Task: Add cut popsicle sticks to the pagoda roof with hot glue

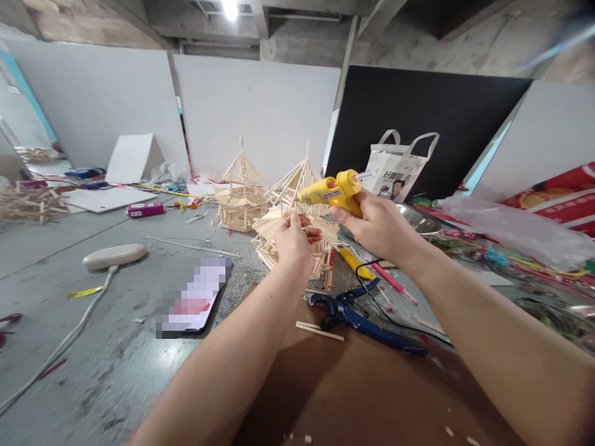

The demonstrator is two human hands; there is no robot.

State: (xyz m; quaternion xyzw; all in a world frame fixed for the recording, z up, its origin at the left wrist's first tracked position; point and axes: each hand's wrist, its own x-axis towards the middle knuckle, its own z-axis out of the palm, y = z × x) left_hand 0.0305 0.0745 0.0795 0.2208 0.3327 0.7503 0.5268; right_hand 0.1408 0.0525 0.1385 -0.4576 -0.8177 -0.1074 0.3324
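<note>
My right hand [372, 220] is wrapped round a yellow hot glue gun [334, 192], with a clear glue stick [367, 176] poking from its back. The nozzle points left, close above my left hand [297, 238]. The fingers of that hand are pinched together on what looks like a thin wooden stick [294, 203], mostly hidden by the thumb. Just behind and below the left hand is a wooden-stick pavilion model [264, 232] with a pointed roof [304, 170]. Whether the nozzle touches the stick, I cannot tell.
A second stick pavilion [242, 201] stands behind to the left. Nearer are a phone [198, 297], dark blue cutters [367, 319], loose sticks [320, 331] and a white power strip [114, 255]. The gun's black cord [395, 319] runs right. Behind stands a white bag [395, 170].
</note>
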